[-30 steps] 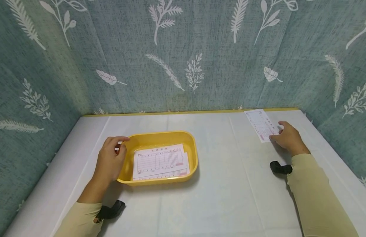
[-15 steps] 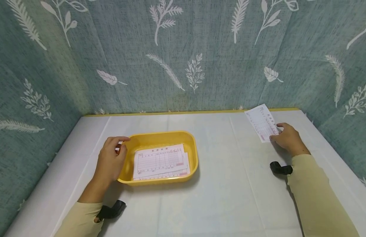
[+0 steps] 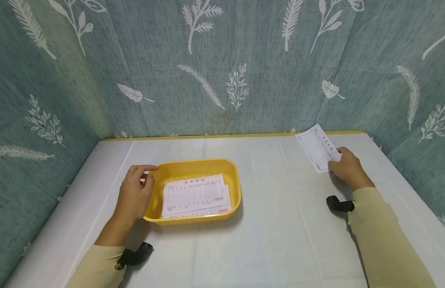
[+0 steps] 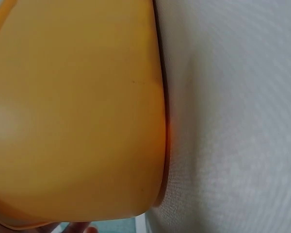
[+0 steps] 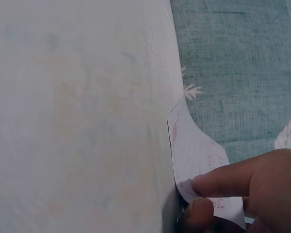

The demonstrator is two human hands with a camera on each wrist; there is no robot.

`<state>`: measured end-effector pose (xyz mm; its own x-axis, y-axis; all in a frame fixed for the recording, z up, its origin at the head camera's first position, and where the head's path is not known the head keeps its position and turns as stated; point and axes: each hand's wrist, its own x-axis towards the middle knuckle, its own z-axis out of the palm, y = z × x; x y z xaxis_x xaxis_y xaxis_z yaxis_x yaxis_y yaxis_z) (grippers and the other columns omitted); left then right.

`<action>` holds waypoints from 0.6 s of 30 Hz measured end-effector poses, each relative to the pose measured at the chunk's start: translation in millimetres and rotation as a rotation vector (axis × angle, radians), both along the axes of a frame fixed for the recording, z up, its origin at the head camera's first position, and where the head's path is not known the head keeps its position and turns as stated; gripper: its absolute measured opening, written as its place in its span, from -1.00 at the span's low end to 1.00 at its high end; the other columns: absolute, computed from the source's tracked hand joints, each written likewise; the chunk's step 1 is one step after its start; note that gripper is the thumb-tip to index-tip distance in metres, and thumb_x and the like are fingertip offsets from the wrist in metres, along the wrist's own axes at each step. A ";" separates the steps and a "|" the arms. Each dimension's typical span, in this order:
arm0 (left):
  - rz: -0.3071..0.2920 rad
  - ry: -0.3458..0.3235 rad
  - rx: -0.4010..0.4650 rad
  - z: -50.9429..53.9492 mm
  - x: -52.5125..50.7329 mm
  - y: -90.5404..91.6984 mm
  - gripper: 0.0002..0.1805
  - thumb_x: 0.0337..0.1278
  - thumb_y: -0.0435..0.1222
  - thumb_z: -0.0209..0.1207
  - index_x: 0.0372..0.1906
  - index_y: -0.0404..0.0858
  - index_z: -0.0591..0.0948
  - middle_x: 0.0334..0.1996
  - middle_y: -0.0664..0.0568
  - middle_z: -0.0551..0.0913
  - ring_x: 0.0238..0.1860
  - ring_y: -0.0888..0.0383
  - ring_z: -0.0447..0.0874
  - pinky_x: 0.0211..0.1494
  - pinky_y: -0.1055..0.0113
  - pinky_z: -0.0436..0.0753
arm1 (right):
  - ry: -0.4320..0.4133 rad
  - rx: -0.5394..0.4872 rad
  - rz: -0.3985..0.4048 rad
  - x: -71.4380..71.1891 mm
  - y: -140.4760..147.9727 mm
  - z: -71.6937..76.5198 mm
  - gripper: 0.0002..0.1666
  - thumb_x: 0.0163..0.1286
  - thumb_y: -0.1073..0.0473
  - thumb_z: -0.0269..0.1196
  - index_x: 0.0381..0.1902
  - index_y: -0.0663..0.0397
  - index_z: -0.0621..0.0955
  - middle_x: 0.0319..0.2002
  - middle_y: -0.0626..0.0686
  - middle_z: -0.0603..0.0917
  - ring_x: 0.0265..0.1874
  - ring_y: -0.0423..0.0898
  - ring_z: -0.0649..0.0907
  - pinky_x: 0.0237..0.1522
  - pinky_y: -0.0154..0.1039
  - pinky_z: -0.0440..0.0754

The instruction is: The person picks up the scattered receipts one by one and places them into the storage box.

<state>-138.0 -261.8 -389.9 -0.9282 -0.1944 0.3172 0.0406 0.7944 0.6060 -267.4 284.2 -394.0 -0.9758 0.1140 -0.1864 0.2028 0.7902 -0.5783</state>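
At the table's far right, my right hand (image 3: 348, 168) pinches a printed receipt slip (image 3: 317, 148) by its right edge, between thumb and fingers. The slip's far end is tipped up off the table. In the right wrist view the receipt slip (image 5: 199, 150) bends upward by the thumb and forefinger. A yellow plastic basket (image 3: 193, 163) stands left of the middle, and my left hand (image 3: 134, 192) grips its left rim with curled fingers. Inside lie overlapping receipt slips (image 3: 193, 196). The basket's wall (image 4: 77, 107) fills most of the left wrist view, hiding most of that hand.
A white cloth covers the table (image 3: 272, 224). Green leaf-patterned fabric (image 3: 215, 80) rises behind it and at both sides, with a yellow strip (image 3: 251, 135) along the back edge. Black wrist devices (image 3: 340, 204) sit below both hands.
The receipt slip at the right, flat a second ago, now has its far end lifted. My right fingers have closed on its edge. The left hand and basket have stayed in place.
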 end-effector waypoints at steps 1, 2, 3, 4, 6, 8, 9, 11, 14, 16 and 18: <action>0.000 0.003 0.000 0.3 -0.3 -0.1 -0.65 0.44 -0.29 -0.08 0.13 -0.21 0.62 0.10 -0.18 0.51 -0.11 -0.03 0.51 -0.07 0.19 0.50 | 0.011 0.000 0.004 -0.8 -0.3 0.0 -0.25 0.42 0.22 -0.01 0.44 0.51 0.08 0.28 0.58 0.30 0.11 0.38 0.43 0.08 0.26 0.48; -0.001 0.004 0.001 0.4 -0.6 -0.3 -0.65 0.44 -0.29 -0.08 0.13 -0.21 0.62 0.10 -0.18 0.51 -0.11 -0.03 0.50 -0.07 0.19 0.50 | 0.019 -0.001 0.004 -1.3 -1.1 0.4 -0.26 0.43 0.21 -0.02 0.44 0.50 0.09 0.25 0.58 0.33 0.08 0.36 0.46 0.02 0.22 0.50; -0.002 0.001 0.004 0.3 -0.7 -0.5 -0.66 0.44 -0.29 -0.08 0.13 -0.21 0.62 0.10 -0.18 0.51 -0.11 -0.03 0.50 -0.07 0.19 0.50 | 0.023 0.000 0.006 -1.7 -1.6 0.5 -0.28 0.45 0.20 -0.02 0.44 0.50 0.10 0.22 0.57 0.35 0.05 0.34 0.48 -0.04 0.17 0.52; -0.003 -0.004 0.002 0.1 -0.7 -0.8 -0.66 0.44 -0.28 -0.08 0.13 -0.21 0.62 0.10 -0.18 0.51 -0.10 -0.02 0.50 -0.07 0.20 0.50 | 0.024 -0.002 0.007 -1.7 -2.3 0.6 -0.28 0.45 0.19 -0.03 0.44 0.49 0.11 0.20 0.55 0.38 0.01 0.32 0.51 -0.10 0.09 0.54; -0.002 -0.013 0.005 -0.5 -0.1 -1.2 -0.66 0.44 -0.28 -0.08 0.13 -0.20 0.62 0.10 -0.17 0.50 -0.10 -0.01 0.49 -0.07 0.21 0.49 | 0.021 -0.008 0.007 -1.4 -4.0 0.7 -0.28 0.45 0.19 -0.04 0.44 0.48 0.12 0.15 0.52 0.41 -0.07 0.26 0.54 -0.21 -0.04 0.53; -0.002 -0.010 0.004 -0.3 -0.2 -1.4 -0.66 0.44 -0.28 -0.07 0.13 -0.20 0.62 0.09 -0.16 0.50 -0.10 -0.01 0.50 -0.07 0.21 0.49 | 0.020 -0.017 0.000 -1.5 -6.2 1.0 -0.27 0.46 0.18 -0.06 0.46 0.47 0.10 0.18 0.52 0.39 -0.05 0.26 0.52 -0.18 -0.02 0.53; -0.002 -0.006 0.001 0.3 -0.4 -1.4 -0.66 0.44 -0.28 -0.07 0.13 -0.20 0.62 0.09 -0.16 0.51 -0.10 -0.01 0.50 -0.08 0.22 0.50 | 0.025 -0.022 -0.003 -1.9 -7.1 1.5 -0.28 0.46 0.18 -0.06 0.46 0.47 0.10 0.20 0.51 0.38 -0.02 0.27 0.50 -0.17 -0.02 0.53; -0.001 0.005 0.002 1.8 -1.1 -1.3 -0.66 0.44 -0.29 -0.07 0.13 -0.20 0.62 0.09 -0.16 0.51 -0.10 -0.02 0.50 -0.07 0.21 0.49 | 0.041 -0.033 -0.011 -3.2 -9.2 2.5 -0.28 0.46 0.18 -0.08 0.47 0.45 0.11 0.24 0.51 0.36 0.03 0.28 0.47 -0.12 0.03 0.54; -0.001 0.008 0.004 3.0 -2.2 -1.3 -0.66 0.43 -0.29 -0.07 0.13 -0.20 0.62 0.09 -0.16 0.51 -0.10 -0.02 0.50 -0.08 0.23 0.48 | 0.062 -0.049 -0.020 -4.7 -11.6 4.2 -0.31 0.46 0.18 -0.10 0.46 0.44 0.14 0.29 0.52 0.34 0.12 0.32 0.43 0.01 0.15 0.51; 0.000 -0.002 0.006 2.6 -2.1 -1.3 -0.66 0.44 -0.29 -0.07 0.13 -0.20 0.62 0.10 -0.15 0.51 -0.10 -0.01 0.50 -0.08 0.24 0.48 | 0.063 -0.060 -0.026 -4.8 -13.4 4.4 -0.32 0.47 0.18 -0.11 0.45 0.43 0.15 0.31 0.51 0.33 0.14 0.32 0.43 0.06 0.19 0.50; 0.002 -0.008 0.004 2.2 -2.0 -1.3 -0.66 0.44 -0.28 -0.07 0.13 -0.20 0.62 0.10 -0.15 0.51 -0.10 0.00 0.50 -0.08 0.24 0.49 | 0.066 -0.068 -0.030 -4.2 -15.3 5.1 -0.33 0.47 0.18 -0.11 0.44 0.43 0.17 0.31 0.50 0.34 0.14 0.31 0.44 0.06 0.18 0.51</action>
